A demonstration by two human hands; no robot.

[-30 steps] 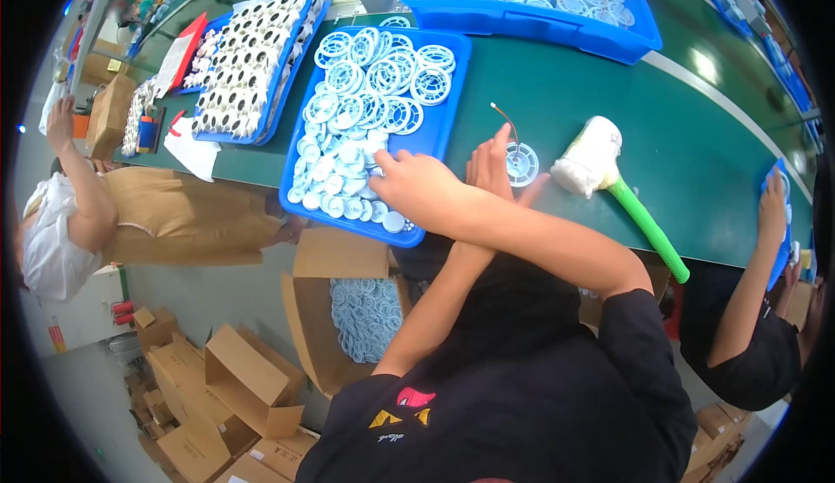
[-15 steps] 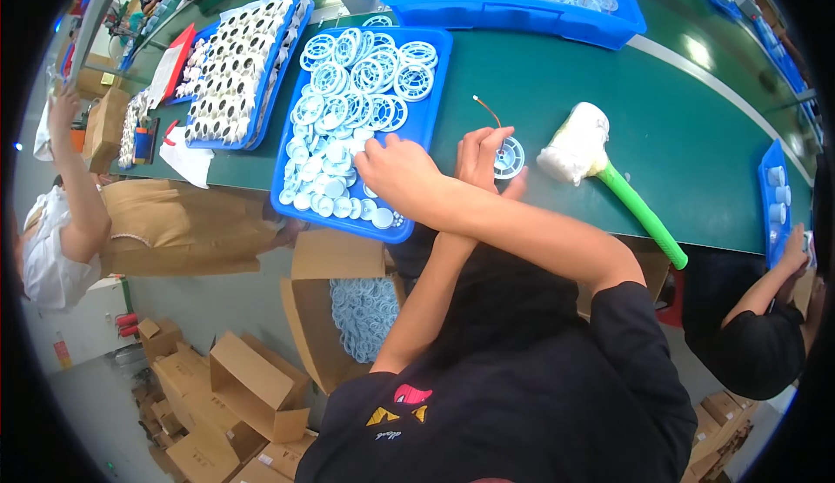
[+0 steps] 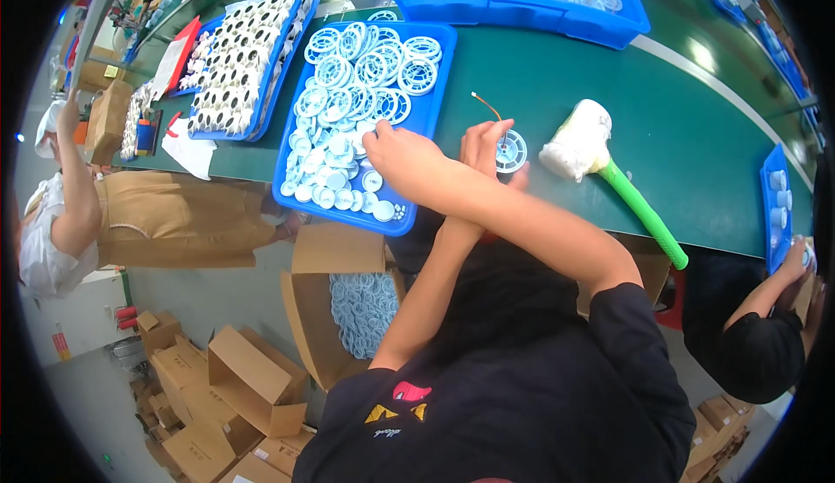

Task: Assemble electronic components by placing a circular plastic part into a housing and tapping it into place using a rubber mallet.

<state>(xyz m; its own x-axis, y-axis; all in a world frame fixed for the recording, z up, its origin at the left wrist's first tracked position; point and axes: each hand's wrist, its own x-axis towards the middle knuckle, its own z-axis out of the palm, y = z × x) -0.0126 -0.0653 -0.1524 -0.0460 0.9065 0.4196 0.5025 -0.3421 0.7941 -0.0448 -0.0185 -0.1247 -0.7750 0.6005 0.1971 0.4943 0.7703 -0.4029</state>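
1. Check out the pale wheel [image 3: 511,150] first: just to the right of the left hand [image 3: 480,148], framed by fingers on one side and thumb on the other.
2. Bent those left-hand fingers close around the wheel's edge, probably to stop it sliding about. Can't tell from up here if really pinching it or just resting against it.
3. Got a thin reddish wire [image 3: 490,107] poking out beyond the left fingertips, away from the body. Would guess at keeping it out from under the palm.
4. Reaching over the left forearm with the right hand [image 3: 400,157], straight to the small discs [image 3: 326,170] in the blue tray [image 3: 424,113]. Looks awkward, but lets the left hand stay with the wheel.
5. Drawn together and curled down, those right-hand fingers. Can't tell if pinching a disc, too much hidden.
6. Piled the spoked rings [image 3: 370,65] beyond the right hand, discs nearer, likely for quick picking.
7. Left the mallet [image 3: 581,139] on the tabletop [image 3: 513,65], right of the left hand, green handle angled back toward the body. Seems placed for an easy grab.
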